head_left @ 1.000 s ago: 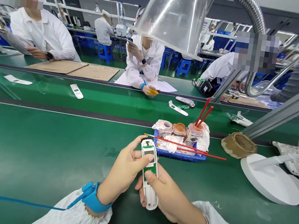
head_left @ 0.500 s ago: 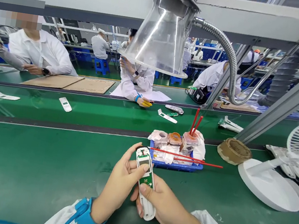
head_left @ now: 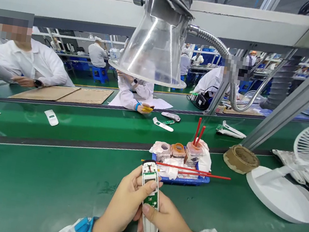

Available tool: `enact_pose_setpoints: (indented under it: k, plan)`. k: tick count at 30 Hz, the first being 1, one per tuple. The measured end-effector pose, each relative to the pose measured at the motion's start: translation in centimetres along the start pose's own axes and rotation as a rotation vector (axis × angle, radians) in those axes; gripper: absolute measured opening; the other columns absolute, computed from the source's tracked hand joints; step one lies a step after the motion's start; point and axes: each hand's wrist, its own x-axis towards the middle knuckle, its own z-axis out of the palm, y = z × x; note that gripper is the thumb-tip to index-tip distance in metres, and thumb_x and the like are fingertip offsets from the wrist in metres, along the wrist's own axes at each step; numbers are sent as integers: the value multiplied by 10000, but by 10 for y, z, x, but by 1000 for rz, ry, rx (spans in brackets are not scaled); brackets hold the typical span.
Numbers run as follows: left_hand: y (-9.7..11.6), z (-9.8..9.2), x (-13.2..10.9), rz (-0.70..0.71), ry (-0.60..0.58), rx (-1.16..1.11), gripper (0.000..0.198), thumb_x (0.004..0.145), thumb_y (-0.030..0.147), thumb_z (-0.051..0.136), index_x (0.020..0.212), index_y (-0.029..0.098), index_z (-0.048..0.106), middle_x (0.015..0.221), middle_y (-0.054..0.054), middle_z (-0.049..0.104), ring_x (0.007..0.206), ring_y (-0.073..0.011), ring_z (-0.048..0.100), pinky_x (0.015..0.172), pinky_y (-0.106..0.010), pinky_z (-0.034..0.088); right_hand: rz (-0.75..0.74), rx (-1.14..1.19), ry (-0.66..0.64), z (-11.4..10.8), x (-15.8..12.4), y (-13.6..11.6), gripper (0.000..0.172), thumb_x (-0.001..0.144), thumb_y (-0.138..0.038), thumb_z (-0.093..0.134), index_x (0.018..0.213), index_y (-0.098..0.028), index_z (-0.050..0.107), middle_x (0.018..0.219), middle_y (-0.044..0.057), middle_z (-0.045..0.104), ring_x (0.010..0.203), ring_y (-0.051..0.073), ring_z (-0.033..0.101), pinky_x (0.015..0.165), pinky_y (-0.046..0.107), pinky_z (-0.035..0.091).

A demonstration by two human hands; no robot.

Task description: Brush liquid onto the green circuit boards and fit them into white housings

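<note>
White plastic casing (head_left: 149,229) with exposed green circuit board (head_left: 151,199), pinched between left grip (head_left: 122,206) and right grip (head_left: 164,222), just short of blue tray (head_left: 179,180). Risk: slippage could drop it; excess pressure could flex the board.

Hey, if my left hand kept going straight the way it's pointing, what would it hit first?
Your left hand already touches the white plastic casing, so that comes first; past it, probably the blue tray, though depth is hard to judge.
</note>
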Motion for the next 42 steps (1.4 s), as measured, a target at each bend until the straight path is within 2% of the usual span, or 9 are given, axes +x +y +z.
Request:
enact_pose_setpoints:
  k: [9,14,16,24,29,33,36,39,42]
  plan:
    - [10,7,22,103,-81,-35,362,770,353,650,1069,175,548,769,-28,667,341,-10,403,342,-144,328,-24,-88,108,-12,11,-10,523,742,-556,637,1011,-128,503,576,-5,577,484,115,531,480,226,403]
    - [9,-6,34,139,-71,-139,329,754,308,674,1036,175,569,754,-24,647,550,-80,540,482,-163,441,-16,-122,8,-18,6,-25,426,811,-440,627,1113,-168,499,949,61,618,875,166,589,773,292,447]
    - [10,-11,37,159,-56,-164,310,750,296,679,1018,175,578,775,-31,645,633,-107,571,540,-183,472,-20,-108,-19,-18,5,-26,430,820,-426,622,1147,-177,496,1011,68,609,949,180,574,818,301,433]
    - [0,-7,38,124,-132,-107,373,761,337,653,1081,172,555,718,-26,604,451,-63,440,320,-138,304,-66,-303,122,-24,11,-4,329,868,-458,525,964,-145,556,842,67,623,731,177,609,619,275,464]
    - [0,-5,37,154,-108,-121,364,760,317,660,1080,171,566,762,-42,640,516,-81,512,374,-138,368,-31,-338,141,-21,12,-9,359,853,-491,520,948,-145,541,792,59,628,680,185,627,577,270,471]
    - [1,-19,57,162,50,-235,359,689,299,727,987,134,613,823,-77,679,703,-166,633,581,-232,514,28,-482,80,-22,18,-39,384,851,-468,521,1058,-145,526,1006,114,624,856,222,629,718,322,494]
    - [-3,-52,89,181,276,-347,346,627,304,764,886,112,637,828,-90,689,786,-208,654,647,-270,526,48,-749,132,-28,29,-85,519,827,-422,563,1261,-173,426,1287,138,495,1041,214,570,880,325,442]
    - [-10,-90,122,202,399,-394,283,621,268,758,830,118,640,772,-62,686,768,-180,656,643,-237,507,86,-1093,224,-30,49,-134,489,821,-428,554,1236,-179,485,1127,96,621,960,214,604,786,299,470]
    - [-14,-113,137,205,443,-432,260,604,224,758,809,115,640,731,-52,683,738,-174,657,644,-240,499,95,-1187,250,-26,74,-159,469,823,-384,540,1223,-141,504,996,85,671,791,210,625,691,302,467]
